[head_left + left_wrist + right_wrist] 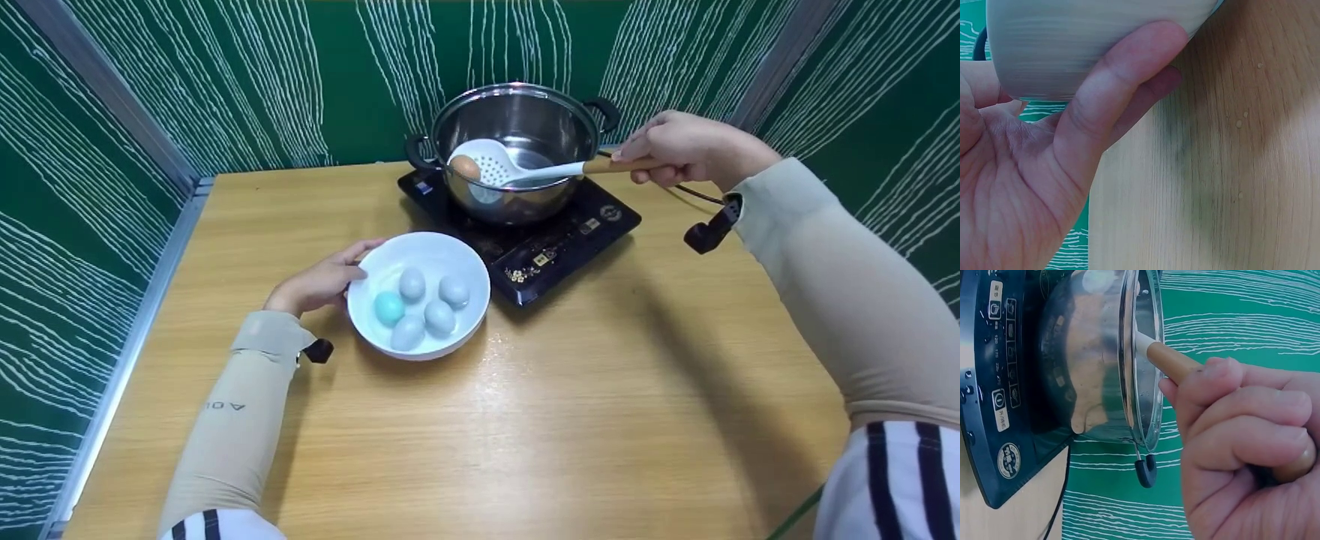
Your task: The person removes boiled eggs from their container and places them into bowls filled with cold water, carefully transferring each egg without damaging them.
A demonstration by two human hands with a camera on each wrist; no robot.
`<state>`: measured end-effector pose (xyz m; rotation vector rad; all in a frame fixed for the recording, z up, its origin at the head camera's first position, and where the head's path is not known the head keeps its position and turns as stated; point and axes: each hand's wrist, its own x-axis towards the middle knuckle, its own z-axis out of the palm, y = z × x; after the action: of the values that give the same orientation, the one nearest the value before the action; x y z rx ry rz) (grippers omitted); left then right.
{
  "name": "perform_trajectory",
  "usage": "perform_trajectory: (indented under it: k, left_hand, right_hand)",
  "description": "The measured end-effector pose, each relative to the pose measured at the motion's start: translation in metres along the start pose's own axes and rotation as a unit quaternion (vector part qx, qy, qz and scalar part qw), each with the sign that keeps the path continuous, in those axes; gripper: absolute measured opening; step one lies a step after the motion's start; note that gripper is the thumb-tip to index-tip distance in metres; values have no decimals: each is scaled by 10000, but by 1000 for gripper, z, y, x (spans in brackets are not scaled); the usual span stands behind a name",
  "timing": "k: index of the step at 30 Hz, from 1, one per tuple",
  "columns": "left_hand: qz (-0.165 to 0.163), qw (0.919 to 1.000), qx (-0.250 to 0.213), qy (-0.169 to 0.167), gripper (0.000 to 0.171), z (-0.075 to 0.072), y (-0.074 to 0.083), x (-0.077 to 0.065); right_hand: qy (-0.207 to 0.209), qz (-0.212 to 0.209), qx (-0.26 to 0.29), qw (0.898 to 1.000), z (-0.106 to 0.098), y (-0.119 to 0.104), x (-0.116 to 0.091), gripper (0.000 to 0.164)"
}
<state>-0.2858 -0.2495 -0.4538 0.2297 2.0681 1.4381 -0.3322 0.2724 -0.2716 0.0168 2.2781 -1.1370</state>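
Note:
My right hand [679, 150] grips the wooden handle of a white skimmer [559, 171], its fingers curled round the handle in the right wrist view. The skimmer's perforated head is over the mouth of a steel pot [525, 199]. A brown egg [466, 167] rests at the far left of that head. On the left, my left hand [322, 283] holds a white bowl [472, 330] by its side, with fingers [1145, 53] against the outer wall in the left wrist view. Inside the bowl lie several pale eggs [439, 318] and one turquoise egg [389, 307].
Under the pot is a black induction cooktop [555, 255], with a cable [697, 195] at its right. The pot has black side handles [602, 115]. Green panels [247, 82] with white lines enclose the wooden table [480, 450]. Water drops [1239, 124] dot the tabletop.

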Motion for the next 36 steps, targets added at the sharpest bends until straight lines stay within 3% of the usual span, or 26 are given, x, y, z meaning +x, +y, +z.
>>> perform_trajectory:
  k: [17,36]
  left_hand:
    - [-143,9998,117,55,66,3,-1,-1]
    - [-142,9998,80,96,64,3,4,-5]
  right_hand:
    - [252,-36,1106,9935,9,18,-7,21]
    - [308,-174,1257,9914,5,17,-29,23]
